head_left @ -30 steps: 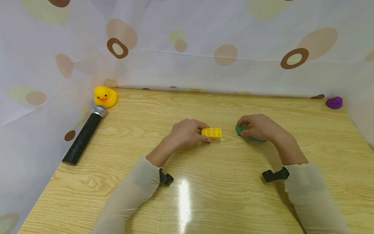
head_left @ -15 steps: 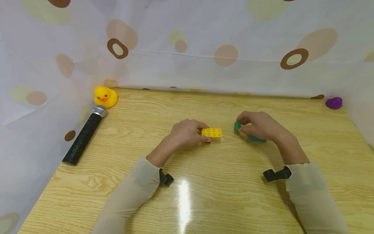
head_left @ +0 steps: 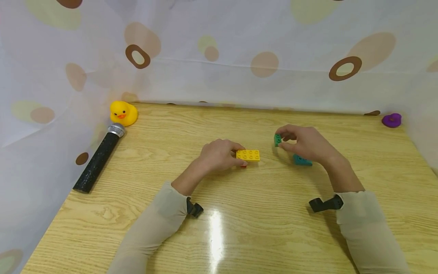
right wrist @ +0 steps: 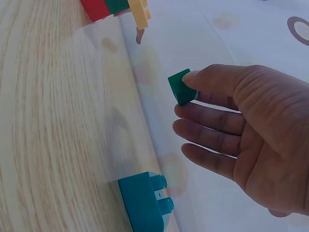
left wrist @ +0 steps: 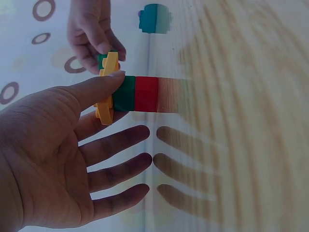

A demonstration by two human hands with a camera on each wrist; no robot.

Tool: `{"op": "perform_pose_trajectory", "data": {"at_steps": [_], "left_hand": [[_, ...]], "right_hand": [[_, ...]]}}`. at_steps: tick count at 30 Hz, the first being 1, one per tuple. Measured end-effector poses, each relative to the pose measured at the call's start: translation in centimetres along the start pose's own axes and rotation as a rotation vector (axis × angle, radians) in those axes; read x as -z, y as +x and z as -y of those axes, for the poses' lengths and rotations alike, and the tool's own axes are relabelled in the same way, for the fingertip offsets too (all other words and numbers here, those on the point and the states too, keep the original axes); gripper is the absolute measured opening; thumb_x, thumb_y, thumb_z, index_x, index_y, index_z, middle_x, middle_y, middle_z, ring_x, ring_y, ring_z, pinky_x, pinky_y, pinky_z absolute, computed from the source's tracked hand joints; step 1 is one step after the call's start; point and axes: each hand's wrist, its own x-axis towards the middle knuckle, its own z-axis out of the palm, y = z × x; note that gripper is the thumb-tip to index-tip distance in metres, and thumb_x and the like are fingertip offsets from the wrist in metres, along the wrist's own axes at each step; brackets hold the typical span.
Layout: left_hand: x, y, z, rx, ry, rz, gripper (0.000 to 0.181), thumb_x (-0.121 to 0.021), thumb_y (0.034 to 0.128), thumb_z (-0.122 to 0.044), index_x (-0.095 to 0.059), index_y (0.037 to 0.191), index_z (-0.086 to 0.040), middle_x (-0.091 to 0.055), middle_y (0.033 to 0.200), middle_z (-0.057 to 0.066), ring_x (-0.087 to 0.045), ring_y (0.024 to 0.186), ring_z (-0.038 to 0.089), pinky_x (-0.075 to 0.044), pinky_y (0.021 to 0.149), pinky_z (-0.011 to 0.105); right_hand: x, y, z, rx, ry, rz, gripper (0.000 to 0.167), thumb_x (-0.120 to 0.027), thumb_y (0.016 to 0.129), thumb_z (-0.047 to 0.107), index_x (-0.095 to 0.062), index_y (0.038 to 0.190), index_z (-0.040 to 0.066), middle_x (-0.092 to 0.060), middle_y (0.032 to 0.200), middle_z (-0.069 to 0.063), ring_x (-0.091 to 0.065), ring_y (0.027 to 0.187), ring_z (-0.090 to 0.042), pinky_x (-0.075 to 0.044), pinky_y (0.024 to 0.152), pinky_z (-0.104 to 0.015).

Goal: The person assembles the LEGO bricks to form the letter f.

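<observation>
My left hand (head_left: 219,154) holds a small stack of toy building bricks between thumb and index finger. A flat yellow brick (head_left: 248,155) tops it, with a green brick (left wrist: 124,93) under that and a red brick (left wrist: 146,94) at the bottom, on the table. To the right, clear of the stack, my right hand (head_left: 309,142) pinches a small green brick (right wrist: 182,89) above the table. Its other fingers are loosely spread. A teal brick (head_left: 302,160) with studs sits on the table below the right hand, apart from it.
On the wooden table (head_left: 260,228), a black microphone (head_left: 99,160) lies at the left, its head beside a yellow rubber duck (head_left: 124,116). A purple duck (head_left: 391,120) stands in the far right corner. A patterned cloth (head_left: 232,76) borders the back and sides.
My right hand has moved toward the back of the table with the small green brick, which has turned slightly. More of the teal brick shows. The left hand and its stack have stayed still.
</observation>
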Motion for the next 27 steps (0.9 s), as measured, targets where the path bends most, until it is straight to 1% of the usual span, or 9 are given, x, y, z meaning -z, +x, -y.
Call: {"op": "perform_pose_trajectory", "data": {"at_steps": [4, 11, 16, 21, 27], "left_hand": [[0.0, 0.0, 0.0, 0.005, 0.002, 0.004, 0.052, -0.072, 0.0899, -0.053, -0.064, 0.138, -0.034, -0.072, 0.121, -0.006, -0.061, 0.080, 0.013, -0.046, 0.061, 0.029], [0.0, 0.0, 0.0, 0.009, -0.008, -0.001, 0.051, -0.073, 0.0894, -0.054, -0.066, 0.136, -0.034, -0.072, 0.117, -0.006, -0.061, 0.079, 0.014, -0.045, 0.060, 0.030], [-0.1, 0.0, -0.1, 0.004, -0.001, -0.006, 0.051, -0.072, 0.0895, -0.054, -0.065, 0.136, -0.034, -0.072, 0.118, -0.006, -0.061, 0.079, 0.013, -0.045, 0.060, 0.030], [-0.1, 0.1, -0.1, 0.002, 0.001, -0.007, 0.051, -0.073, 0.0892, -0.055, -0.066, 0.136, -0.034, -0.073, 0.117, -0.007, -0.061, 0.078, 0.013, -0.045, 0.059, 0.030], [-0.1, 0.1, 0.0, 0.003, 0.002, -0.008, 0.051, -0.073, 0.0888, -0.055, -0.066, 0.135, -0.035, -0.073, 0.115, -0.007, -0.060, 0.078, 0.013, -0.044, 0.059, 0.030]], "right_hand": [[0.1, -0.1, 0.4, 0.017, 0.019, -0.020, 0.042, -0.065, 0.101, 0.028, -0.058, 0.138, 0.009, -0.066, 0.132, -0.015, -0.064, 0.118, -0.034, -0.048, 0.100, -0.056], [0.0, 0.0, 1.1, 0.040, 0.067, -0.042, 0.040, -0.066, 0.100, 0.025, -0.059, 0.137, 0.010, -0.065, 0.133, -0.014, -0.065, 0.116, -0.033, -0.049, 0.099, -0.055], [-0.1, 0.1, 1.3, 0.030, 0.087, -0.069, 0.039, -0.067, 0.099, 0.022, -0.060, 0.136, 0.011, -0.065, 0.133, -0.013, -0.065, 0.116, -0.033, -0.049, 0.101, -0.055], [-0.2, 0.0, 1.4, 0.014, 0.094, -0.083, 0.040, -0.066, 0.100, 0.024, -0.059, 0.138, 0.013, -0.065, 0.134, -0.013, -0.065, 0.119, -0.035, -0.048, 0.103, -0.057], [-0.5, 0.2, 1.7, 0.034, 0.116, -0.098, 0.039, -0.067, 0.100, 0.024, -0.061, 0.136, 0.013, -0.066, 0.132, -0.013, -0.066, 0.117, -0.035, -0.048, 0.102, -0.057]]}}
